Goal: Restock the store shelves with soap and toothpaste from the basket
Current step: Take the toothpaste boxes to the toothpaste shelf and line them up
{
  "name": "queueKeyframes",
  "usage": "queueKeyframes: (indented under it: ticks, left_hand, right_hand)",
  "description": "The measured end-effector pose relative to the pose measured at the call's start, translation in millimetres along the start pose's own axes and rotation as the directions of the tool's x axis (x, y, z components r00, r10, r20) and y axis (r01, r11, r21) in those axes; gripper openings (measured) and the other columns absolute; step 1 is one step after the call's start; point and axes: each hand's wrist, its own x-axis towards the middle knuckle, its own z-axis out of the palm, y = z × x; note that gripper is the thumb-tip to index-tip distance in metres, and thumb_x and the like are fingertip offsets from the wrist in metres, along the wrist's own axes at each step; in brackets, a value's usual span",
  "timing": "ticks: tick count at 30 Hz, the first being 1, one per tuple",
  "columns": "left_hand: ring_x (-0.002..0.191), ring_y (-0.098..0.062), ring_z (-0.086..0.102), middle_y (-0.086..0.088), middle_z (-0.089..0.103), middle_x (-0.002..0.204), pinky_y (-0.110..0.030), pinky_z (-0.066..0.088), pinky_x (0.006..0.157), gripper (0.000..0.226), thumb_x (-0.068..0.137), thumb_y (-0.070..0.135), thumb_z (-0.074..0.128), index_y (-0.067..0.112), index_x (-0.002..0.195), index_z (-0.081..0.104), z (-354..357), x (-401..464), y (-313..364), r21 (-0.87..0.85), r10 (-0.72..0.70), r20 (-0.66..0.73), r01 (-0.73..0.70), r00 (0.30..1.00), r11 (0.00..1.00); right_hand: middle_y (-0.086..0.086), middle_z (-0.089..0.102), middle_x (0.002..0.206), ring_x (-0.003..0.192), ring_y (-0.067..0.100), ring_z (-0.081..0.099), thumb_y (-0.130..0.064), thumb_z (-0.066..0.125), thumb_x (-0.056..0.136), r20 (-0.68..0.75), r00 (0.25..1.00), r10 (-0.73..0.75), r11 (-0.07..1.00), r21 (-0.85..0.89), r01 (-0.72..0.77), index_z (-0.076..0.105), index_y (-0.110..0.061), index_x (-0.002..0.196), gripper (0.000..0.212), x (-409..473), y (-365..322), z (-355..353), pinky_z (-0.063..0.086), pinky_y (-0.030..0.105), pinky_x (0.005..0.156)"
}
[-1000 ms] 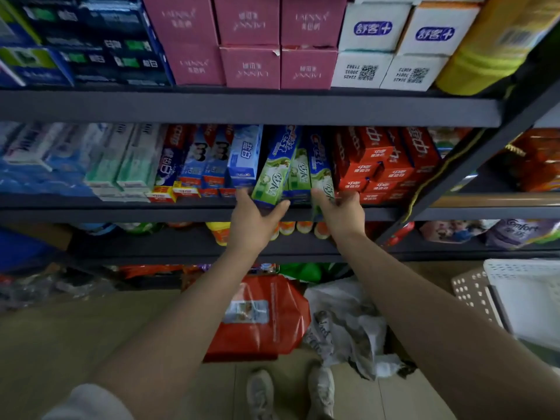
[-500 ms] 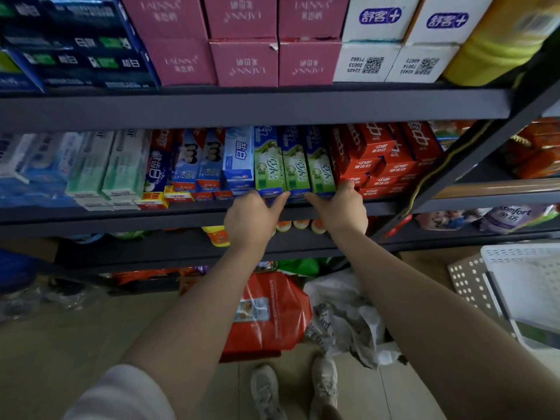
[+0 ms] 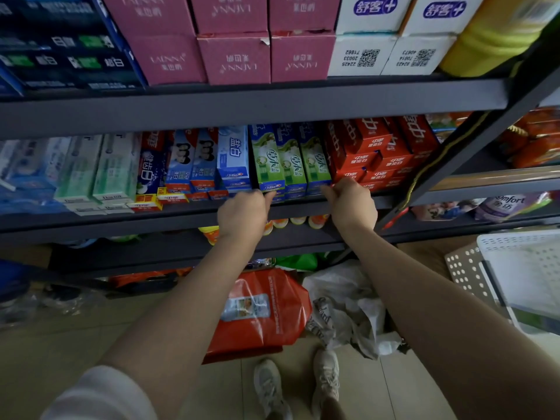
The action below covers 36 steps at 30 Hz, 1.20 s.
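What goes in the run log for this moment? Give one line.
phase: aligning | left hand: touching green toothpaste boxes | right hand: at their right end | boxes: upright on middle shelf

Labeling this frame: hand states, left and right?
Left hand: open, fingertips against the green boxes.
Right hand: cannot tell; fingers curled at the boxes' right edge.

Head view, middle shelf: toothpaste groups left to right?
Pale green-and-white boxes → dark blue box → light blue boxes → three green boxes, left hand and right hand at their front ends → red boxes.
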Motion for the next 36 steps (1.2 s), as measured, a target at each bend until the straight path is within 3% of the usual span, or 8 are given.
queueKeyframes:
  ticks: [6, 9, 14, 21, 24, 28, 32, 36]
  left_hand:
    - [0.073, -0.035, 0.062, -0.017, 0.063, 0.081, -0.031, 0.035, 0.051, 0.052, 0.097, 0.044, 0.028, 0.002, 0.085, 0.057, -1, -10, 2, 0.003, -0.042, 0.042, 0.042, 0.998, 0.999]
    - [0.074, -0.034, 0.061, -0.013, 0.059, 0.075, -0.032, 0.036, 0.053, 0.044, 0.094, 0.045, 0.035, 0.009, 0.078, 0.054, 3, -29, 15, -0.053, 0.094, 0.191, -0.085, 0.977, 0.995]
    - [0.076, -0.024, 0.060, -0.005, 0.064, 0.084, -0.039, 0.052, 0.064, 0.021, 0.091, 0.037, 0.048, 0.017, 0.090, 0.056, 17, -57, 86, -0.250, 0.427, 0.445, -0.348, 0.787, 0.903]
    - [0.090, -0.022, 0.060, -0.003, 0.063, 0.101, -0.038, 0.051, 0.076, 0.018, 0.089, 0.031, 0.052, 0.017, 0.097, 0.058, 58, -79, 273, -0.351, 0.634, 0.446, -0.528, 0.632, 0.773]
    - [0.087, -0.020, 0.057, -0.001, 0.060, 0.098, -0.035, 0.050, 0.074, 0.018, 0.089, 0.032, 0.051, 0.017, 0.098, 0.058, 84, -92, 357, -0.391, 0.641, 0.467, -0.508, 0.609, 0.767]
    - [0.080, -0.014, 0.052, 0.001, 0.058, 0.099, -0.028, 0.043, 0.067, 0.018, 0.091, 0.032, 0.049, 0.018, 0.100, 0.057, 126, -107, 433, -0.404, 0.567, 0.523, -0.401, 0.637, 0.822]
    - [0.082, -0.013, 0.054, 0.001, 0.061, 0.101, -0.028, 0.044, 0.065, 0.018, 0.091, 0.030, 0.049, 0.018, 0.102, 0.057, 153, -121, 453, -0.378, 0.444, 0.575, -0.258, 0.687, 0.889]
    - [0.084, -0.012, 0.056, 0.000, 0.063, 0.101, -0.026, 0.045, 0.066, 0.018, 0.092, 0.029, 0.048, 0.018, 0.103, 0.057, 169, -133, 446, -0.346, 0.298, 0.618, -0.088, 0.728, 0.934]
  right_hand:
    - [0.011, 0.064, 0.087, 0.080, 0.032, 0.060, -0.043, 0.055, 0.087, 0.054, 0.998, -0.026, 1.000, 0.010, 0.025, 0.053, -0.013, 0.094, 0.031, -16, 27, -6, 0.040, 0.032, 0.061]
    - [0.014, 0.067, 0.084, 0.079, 0.034, 0.062, -0.041, 0.055, 0.087, 0.089, 0.995, -0.046, 0.999, 0.002, 0.046, 0.054, -0.012, 0.090, 0.029, -41, 60, -20, 0.042, 0.032, 0.059]
    - [0.013, 0.068, 0.084, 0.078, 0.034, 0.064, -0.040, 0.050, 0.090, 0.112, 0.994, -0.004, 1.000, -0.019, 0.007, 0.057, -0.014, 0.092, 0.027, -76, 141, -68, 0.052, 0.038, 0.062]
    - [0.019, 0.066, 0.094, 0.089, 0.037, 0.060, -0.029, 0.050, 0.089, -0.060, 0.955, 0.291, 0.956, -0.026, -0.293, 0.057, -0.010, 0.094, 0.022, -76, 335, -170, 0.044, 0.037, 0.069]
    - [0.017, 0.060, 0.112, 0.098, 0.036, 0.059, -0.030, 0.056, 0.088, -0.029, 0.945, 0.327, 0.943, -0.062, -0.328, 0.058, -0.007, 0.107, 0.029, -64, 419, -200, 0.044, 0.036, 0.077]
    - [0.019, 0.054, 0.122, 0.109, 0.037, 0.053, -0.037, 0.058, 0.086, 0.200, 0.935, 0.292, 0.953, -0.145, -0.266, 0.052, -0.008, 0.118, 0.044, -39, 495, -207, 0.045, 0.041, 0.088]
    - [0.016, 0.051, 0.124, 0.114, 0.034, 0.048, -0.048, 0.054, 0.086, 0.448, 0.868, 0.213, 0.957, -0.273, -0.094, 0.044, -0.010, 0.123, 0.054, -21, 521, -192, 0.043, 0.042, 0.091]
    - [0.016, 0.052, 0.122, 0.116, 0.033, 0.048, -0.037, 0.053, 0.087, 0.504, 0.835, 0.222, 0.934, -0.356, -0.034, 0.041, -0.008, 0.117, 0.044, -7, 535, -171, 0.041, 0.040, 0.091]
